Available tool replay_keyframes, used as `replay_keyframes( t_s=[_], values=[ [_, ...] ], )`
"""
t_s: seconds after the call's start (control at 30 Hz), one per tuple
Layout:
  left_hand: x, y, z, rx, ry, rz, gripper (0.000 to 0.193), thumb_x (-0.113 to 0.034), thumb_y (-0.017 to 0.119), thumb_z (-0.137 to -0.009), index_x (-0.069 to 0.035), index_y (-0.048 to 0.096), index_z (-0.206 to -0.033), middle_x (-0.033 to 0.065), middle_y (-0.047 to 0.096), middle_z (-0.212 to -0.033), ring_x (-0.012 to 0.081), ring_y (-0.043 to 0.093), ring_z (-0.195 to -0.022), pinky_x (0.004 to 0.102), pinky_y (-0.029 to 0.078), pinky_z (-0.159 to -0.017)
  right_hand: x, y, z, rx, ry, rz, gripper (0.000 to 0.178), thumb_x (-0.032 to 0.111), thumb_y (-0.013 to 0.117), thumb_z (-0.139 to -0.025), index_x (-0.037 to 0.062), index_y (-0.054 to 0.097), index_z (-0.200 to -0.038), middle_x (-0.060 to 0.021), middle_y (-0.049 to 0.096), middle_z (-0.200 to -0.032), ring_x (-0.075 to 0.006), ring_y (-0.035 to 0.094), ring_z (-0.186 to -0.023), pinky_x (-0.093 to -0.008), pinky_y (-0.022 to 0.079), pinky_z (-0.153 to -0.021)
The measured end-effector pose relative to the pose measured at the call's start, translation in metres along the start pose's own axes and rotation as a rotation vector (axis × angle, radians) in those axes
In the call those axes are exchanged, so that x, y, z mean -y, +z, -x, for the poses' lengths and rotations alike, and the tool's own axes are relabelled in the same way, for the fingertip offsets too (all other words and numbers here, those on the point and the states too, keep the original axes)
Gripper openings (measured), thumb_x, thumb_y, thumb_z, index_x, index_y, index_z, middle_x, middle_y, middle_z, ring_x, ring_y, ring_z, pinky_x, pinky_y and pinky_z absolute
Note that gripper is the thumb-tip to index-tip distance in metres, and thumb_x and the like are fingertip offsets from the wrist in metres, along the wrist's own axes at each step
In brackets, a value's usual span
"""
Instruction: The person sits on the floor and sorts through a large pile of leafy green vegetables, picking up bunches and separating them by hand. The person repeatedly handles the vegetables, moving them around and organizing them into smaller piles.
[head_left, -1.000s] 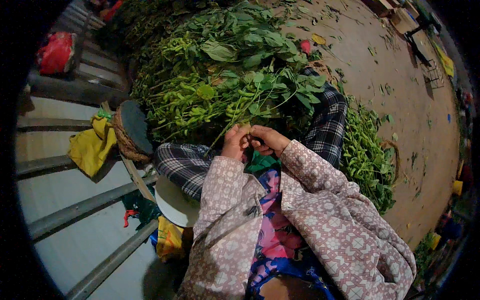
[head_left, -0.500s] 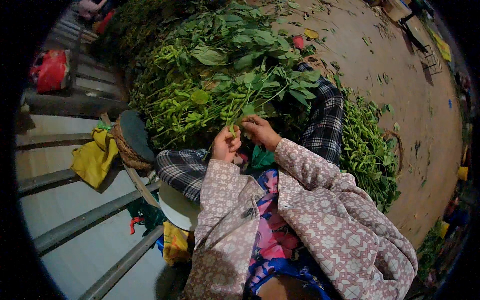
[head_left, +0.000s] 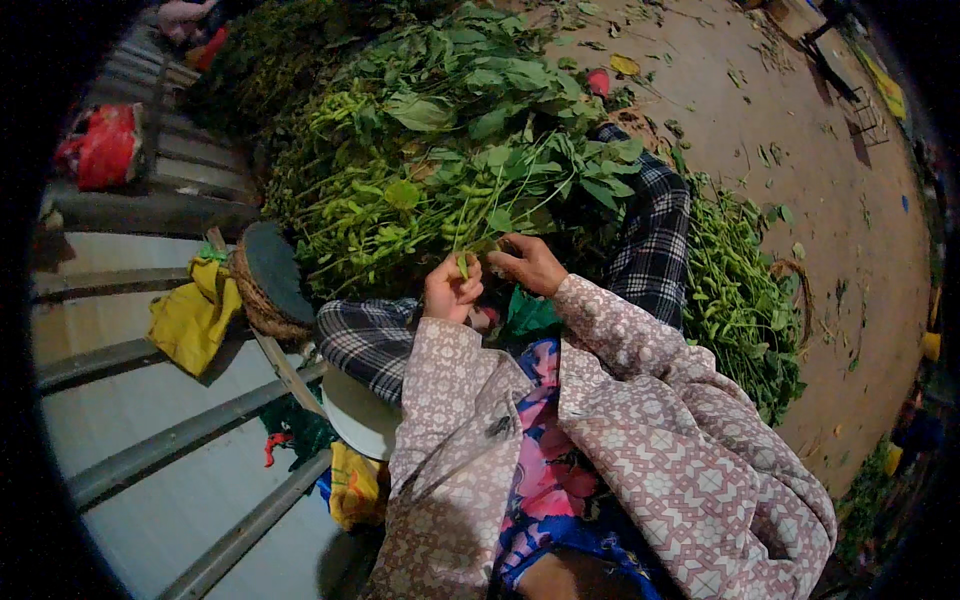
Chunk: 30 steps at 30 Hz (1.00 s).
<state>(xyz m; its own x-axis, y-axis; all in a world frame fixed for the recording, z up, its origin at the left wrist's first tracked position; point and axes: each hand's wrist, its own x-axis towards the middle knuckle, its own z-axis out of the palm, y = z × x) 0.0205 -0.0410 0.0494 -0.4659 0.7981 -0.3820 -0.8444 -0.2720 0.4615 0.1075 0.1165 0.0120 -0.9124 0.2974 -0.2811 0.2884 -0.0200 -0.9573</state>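
My left hand [head_left: 453, 291] is closed around a green bean plant stem [head_left: 463, 262], whose end pokes up between thumb and fingers. Close by on the right, my right hand [head_left: 532, 266] has its thumb and fingers drawn together at a green leaf [head_left: 484, 246] beside the stem. Whether the leaf is still joined to that stem is too small to tell. Just beyond both hands lies a big heap of green bean plants [head_left: 400, 215], with plump pods and broad leaves. Plaid-trousered legs [head_left: 655, 235] bend on either side of my hands.
More podded plants [head_left: 740, 310] lie in a bundle on the brown floor [head_left: 850, 270] to the right. At left are a round woven stool [head_left: 270, 280], a yellow bag [head_left: 195, 315], a red bag [head_left: 105, 145] and a white basin [head_left: 355, 415]. Metal bars [head_left: 150, 450] cross the left side.
My right hand has shifted slightly right and down, its fingers a little farther from the left hand. The left hand stays nearly in place, still holding the stem.
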Motion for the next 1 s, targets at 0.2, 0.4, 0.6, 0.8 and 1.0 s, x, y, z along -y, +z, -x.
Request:
replay_keyframes(
  t_s=[0.2, 0.4, 0.6, 0.8, 1.0],
  values=[
    [0.016, -0.006, 0.001, -0.088, 0.07, 0.051, 0.016, -0.011, 0.049, -0.08, 0.0, 0.053, -0.091, 0.0048, 0.05, -0.072, 0.0079, 0.04, -0.048, 0.0196, 0.029, -0.039, 0.034, -0.016, 0.031, -0.009, -0.129, 0.122, 0.034, 0.026, 0.061, -0.083, -0.0014, 0.056, -0.103, -0.016, 0.063, -0.083, -0.0235, 0.061, -0.073, -0.0345, 0.047, -0.065],
    [0.019, 0.053, 0.006, -0.083, 0.715, -1.556, 0.012, -0.009, 0.06, -0.066, -0.007, 0.062, -0.077, 0.0104, 0.059, -0.076, 0.0281, 0.056, -0.073, 0.0367, 0.046, -0.066, 0.034, -0.019, 0.038, -0.032, -0.337, 0.527, 0.024, 0.021, 0.059, -0.085, 0.0003, 0.053, -0.095, -0.0184, 0.058, -0.068, -0.0332, 0.058, -0.058, -0.0366, 0.044, -0.052],
    [0.037, 0.03, 0.004, -0.121, 0.551, -1.246, 0.015, -0.016, 0.051, -0.082, -0.005, 0.06, -0.088, 0.0077, 0.057, -0.08, 0.0203, 0.052, -0.071, 0.0296, 0.043, -0.067, 0.026, -0.02, 0.042, 0.118, -0.114, 0.348, 0.027, 0.027, 0.049, -0.09, 0.0003, 0.051, -0.096, -0.0159, 0.059, -0.071, -0.0311, 0.059, -0.066, -0.0378, 0.045, -0.058],
    [0.055, 0.01, -0.009, -0.266, 0.066, -0.301, 0.018, -0.02, 0.056, -0.088, -0.004, 0.058, -0.097, -0.006, 0.048, -0.063, 0.0012, 0.038, -0.045, 0.0162, 0.027, -0.038, 0.029, -0.024, 0.048, 0.297, 0.158, -0.086, 0.028, 0.026, 0.04, -0.093, -0.0001, 0.048, -0.098, -0.0086, 0.055, -0.069, -0.0182, 0.056, -0.062, -0.0302, 0.044, -0.056],
    [0.046, 0.018, -0.002, -0.218, -0.029, -0.11, 0.015, -0.02, 0.056, -0.088, -0.005, 0.057, -0.09, -0.0039, 0.048, -0.064, 0.0016, 0.038, -0.045, 0.0168, 0.027, -0.038, 0.035, -0.018, 0.05, 0.26, 0.099, -0.256, 0.017, 0.026, 0.04, -0.093, 0.0105, 0.047, -0.097, -0.0002, 0.046, -0.061, -0.0086, 0.037, -0.043, -0.0229, 0.027, -0.036]
  ],
)
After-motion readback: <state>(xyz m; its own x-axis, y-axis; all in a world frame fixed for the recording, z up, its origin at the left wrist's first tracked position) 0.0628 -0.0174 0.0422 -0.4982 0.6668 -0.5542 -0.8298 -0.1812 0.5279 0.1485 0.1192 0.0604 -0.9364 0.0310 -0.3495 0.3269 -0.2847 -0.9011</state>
